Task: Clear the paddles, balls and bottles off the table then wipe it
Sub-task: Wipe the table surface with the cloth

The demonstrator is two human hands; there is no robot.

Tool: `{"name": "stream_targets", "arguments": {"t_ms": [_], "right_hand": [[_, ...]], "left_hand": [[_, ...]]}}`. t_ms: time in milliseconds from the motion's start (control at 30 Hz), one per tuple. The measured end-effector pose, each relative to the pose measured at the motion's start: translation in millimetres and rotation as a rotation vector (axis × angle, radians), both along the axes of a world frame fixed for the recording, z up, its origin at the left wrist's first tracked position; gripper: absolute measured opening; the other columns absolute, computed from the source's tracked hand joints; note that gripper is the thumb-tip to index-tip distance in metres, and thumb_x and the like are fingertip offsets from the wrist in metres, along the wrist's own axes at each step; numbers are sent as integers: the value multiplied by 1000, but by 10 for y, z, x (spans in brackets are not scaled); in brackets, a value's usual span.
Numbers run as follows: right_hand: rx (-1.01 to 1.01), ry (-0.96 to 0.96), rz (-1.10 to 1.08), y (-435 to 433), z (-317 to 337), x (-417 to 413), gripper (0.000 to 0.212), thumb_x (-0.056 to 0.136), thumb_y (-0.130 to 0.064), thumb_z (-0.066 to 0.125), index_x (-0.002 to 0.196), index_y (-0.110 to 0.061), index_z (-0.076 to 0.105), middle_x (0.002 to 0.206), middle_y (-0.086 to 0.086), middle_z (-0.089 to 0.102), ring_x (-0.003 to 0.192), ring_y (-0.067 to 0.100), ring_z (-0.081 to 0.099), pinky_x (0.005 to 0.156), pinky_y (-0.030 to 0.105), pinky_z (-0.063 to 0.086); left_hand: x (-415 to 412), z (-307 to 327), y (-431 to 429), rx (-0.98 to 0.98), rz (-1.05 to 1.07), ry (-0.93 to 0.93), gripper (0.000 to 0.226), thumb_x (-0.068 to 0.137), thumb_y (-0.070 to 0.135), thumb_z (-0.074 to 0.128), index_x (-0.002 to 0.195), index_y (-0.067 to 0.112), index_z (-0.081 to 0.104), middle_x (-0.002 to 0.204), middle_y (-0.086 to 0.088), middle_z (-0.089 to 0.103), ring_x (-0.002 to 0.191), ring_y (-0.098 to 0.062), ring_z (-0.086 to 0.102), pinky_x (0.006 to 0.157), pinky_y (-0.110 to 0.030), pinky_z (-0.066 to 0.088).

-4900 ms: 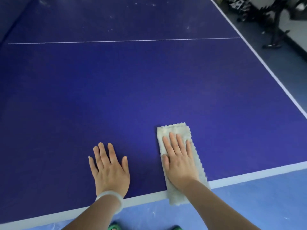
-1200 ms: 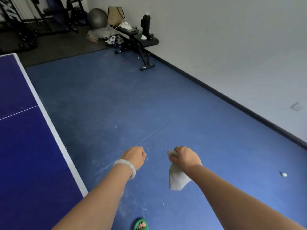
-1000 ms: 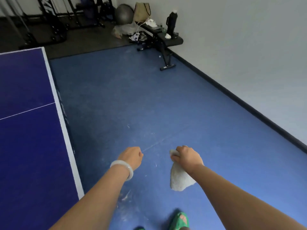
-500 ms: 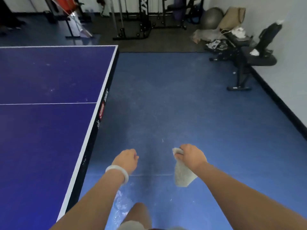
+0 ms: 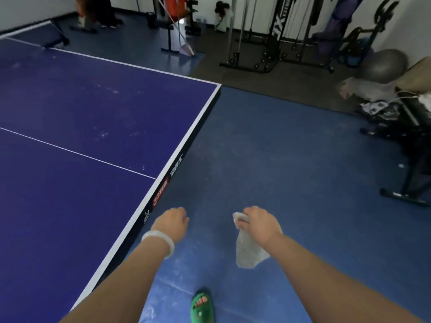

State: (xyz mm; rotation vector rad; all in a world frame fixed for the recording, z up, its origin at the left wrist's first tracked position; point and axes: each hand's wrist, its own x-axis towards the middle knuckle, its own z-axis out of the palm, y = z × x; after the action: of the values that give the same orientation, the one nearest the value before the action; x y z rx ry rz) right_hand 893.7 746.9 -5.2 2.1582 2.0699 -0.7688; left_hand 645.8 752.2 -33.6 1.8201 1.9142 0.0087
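Note:
The blue ping-pong table [image 5: 93, 127] fills the left of the view, its white-edged side running diagonally toward me; pale smudges mark its far half. My right hand [image 5: 258, 223] grips a pale grey cloth [image 5: 247, 251] that hangs down over the blue floor, to the right of the table. My left hand [image 5: 171, 221] is loosely curled with nothing in it, a white bangle on the wrist, just off the table's side edge. No paddles, balls or bottles show on the table.
Black gym racks [image 5: 268, 43] and a grey exercise ball [image 5: 382, 64] stand at the back. A black bench [image 5: 410, 145] with bags on it sits at the right. A small white ball [image 5: 401, 165] lies on the floor near it. My green sandal [image 5: 202, 307] is below.
Earlier I pressed the cloth flat on the table. Since then I have lifted it off, and my view has swung left along the table's side as I walk.

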Motion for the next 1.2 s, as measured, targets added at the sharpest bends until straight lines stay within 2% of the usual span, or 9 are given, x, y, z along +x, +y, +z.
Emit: {"name": "stream_targets", "arguments": {"t_ms": [267, 400, 500, 600, 700, 833, 1000, 1100, 1200], "right_hand": [[8, 48, 231, 1346, -139, -79, 26, 93, -33, 57, 77, -17, 45, 87, -1, 48, 80, 21, 53, 54, 29, 29], [-14, 80, 396, 2038, -189, -147, 26, 94, -34, 58, 80, -14, 47, 88, 0, 48, 80, 21, 52, 64, 33, 34], [-29, 128, 470, 2545, -149, -219, 24, 91, -29, 56, 81, -7, 55, 85, 1, 48, 70, 17, 45, 62, 32, 32], [-42, 157, 587, 2993, -132, -330, 25, 91, -29, 55, 86, -4, 58, 84, 0, 46, 68, 16, 44, 58, 29, 30], [-57, 148, 682, 3270, -166, -517, 25, 92, -30, 55, 86, -6, 57, 86, 3, 49, 69, 19, 47, 59, 30, 33], [-71, 168, 842, 3491, -213, -888, 28, 95, -37, 54, 85, -11, 56, 91, 3, 53, 79, 23, 57, 69, 39, 45], [-49, 221, 959, 3654, -181, -1403, 27, 96, -39, 56, 86, -14, 56, 91, -3, 53, 83, 16, 54, 67, 31, 41], [-8, 211, 1022, 3743, -227, -1690, 32, 97, -42, 55, 89, -11, 59, 90, 1, 56, 82, 19, 55, 71, 36, 46], [53, 300, 1055, 3794, -274, -1999, 30, 96, -44, 57, 92, -14, 61, 89, -2, 56, 84, 15, 54, 70, 34, 48]], "left_hand": [[20, -104, 886, -9, 190, 28, 25, 101, 26, 45, 114, 12, 60, 113, -7, 64, 102, -28, 62, 83, -36, 48], [61, -159, 1215, -33, 343, 56, 19, 101, 25, 43, 102, 12, 57, 105, -7, 62, 96, -29, 63, 77, -34, 47], [98, -159, 1388, -40, 479, 56, 25, 102, 26, 43, 115, 13, 59, 115, -6, 63, 102, -28, 62, 85, -37, 50], [122, -191, 1539, -29, 598, 61, 27, 101, 24, 44, 120, 11, 60, 119, -7, 63, 105, -28, 62, 88, -37, 50], [112, -225, 1555, 23, 719, 48, 29, 100, 23, 45, 122, 12, 61, 117, -7, 62, 107, -29, 61, 89, -37, 48], [-108, -260, 1565, 60, 845, 129, 27, 101, 26, 46, 119, 13, 62, 117, -5, 58, 108, -28, 55, 90, -40, 46], [-558, -260, 1731, 85, 967, 182, 26, 98, 23, 48, 118, 12, 61, 127, -6, 53, 113, -29, 49, 91, -38, 42], [-823, -342, 1815, 47, 1043, 199, 39, 99, 29, 49, 134, 12, 50, 146, -8, 40, 132, -31, 37, 104, -42, 35], [-1029, -453, 1768, -51, 1184, 198, 59, 101, 38, 43, 151, 13, 27, 161, -11, 15, 149, -31, 10, 117, -48, 18]]}}
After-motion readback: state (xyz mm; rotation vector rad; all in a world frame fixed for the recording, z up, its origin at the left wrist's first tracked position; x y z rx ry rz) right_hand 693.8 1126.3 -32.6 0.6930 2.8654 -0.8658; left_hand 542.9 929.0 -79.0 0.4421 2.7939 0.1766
